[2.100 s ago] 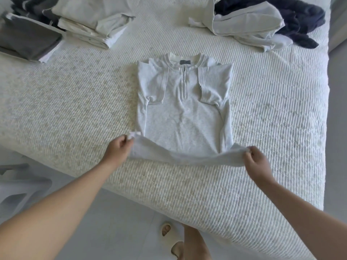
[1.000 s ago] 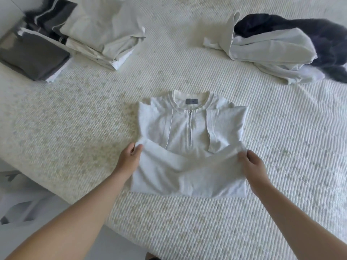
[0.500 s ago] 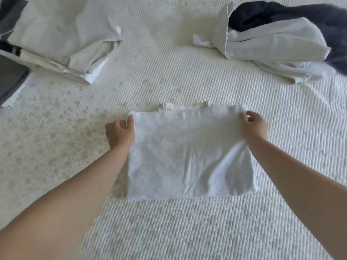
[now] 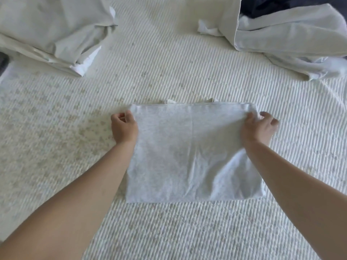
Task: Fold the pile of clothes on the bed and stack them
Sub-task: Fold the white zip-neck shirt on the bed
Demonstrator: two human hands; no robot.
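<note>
A light grey shirt [image 4: 189, 152] lies folded in half on the bed [image 4: 169, 231], its hem brought up over the collar, of which only a thin strip shows at the far edge. My left hand [image 4: 124, 128] pinches the shirt's far left corner with curled fingers. My right hand [image 4: 259, 128] rests on the far right corner, its fingers loosened and spreading off the cloth. A stack of folded clothes [image 4: 56, 32] sits at the far left. The unfolded pile [image 4: 291, 38] of pale and dark garments lies at the far right.
The ribbed white bedspread stretches all round the shirt. A dark grey folded item [image 4: 3, 61] shows at the left edge beside the stack.
Both hands carried the shirt's hem up from the near edge and laid it over the collar, halving the shirt. Since half a second ago the right hand's fingers have loosened.
</note>
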